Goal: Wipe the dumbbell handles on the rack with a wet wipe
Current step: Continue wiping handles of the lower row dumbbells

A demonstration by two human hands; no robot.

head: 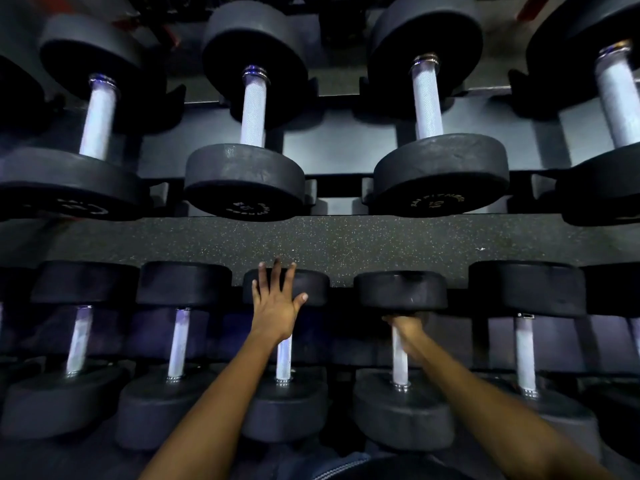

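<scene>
Black dumbbells with silver knurled handles lie in two rows on the rack. My left hand (275, 301) lies flat with spread fingers on the far head of a lower-row dumbbell (313, 287), above its handle (284, 360). My right hand (408, 332) is curled round the top of the neighbouring dumbbell's handle (400, 367), just under its far head (401, 291). The hand is blurred, and no wet wipe shows in it.
The upper row holds larger dumbbells (244, 178) (440, 171) on a dark rack shelf (332, 150). A speckled rubber strip (346, 242) separates the rows. More lower-row dumbbells sit to the left (178, 341) and right (524, 351).
</scene>
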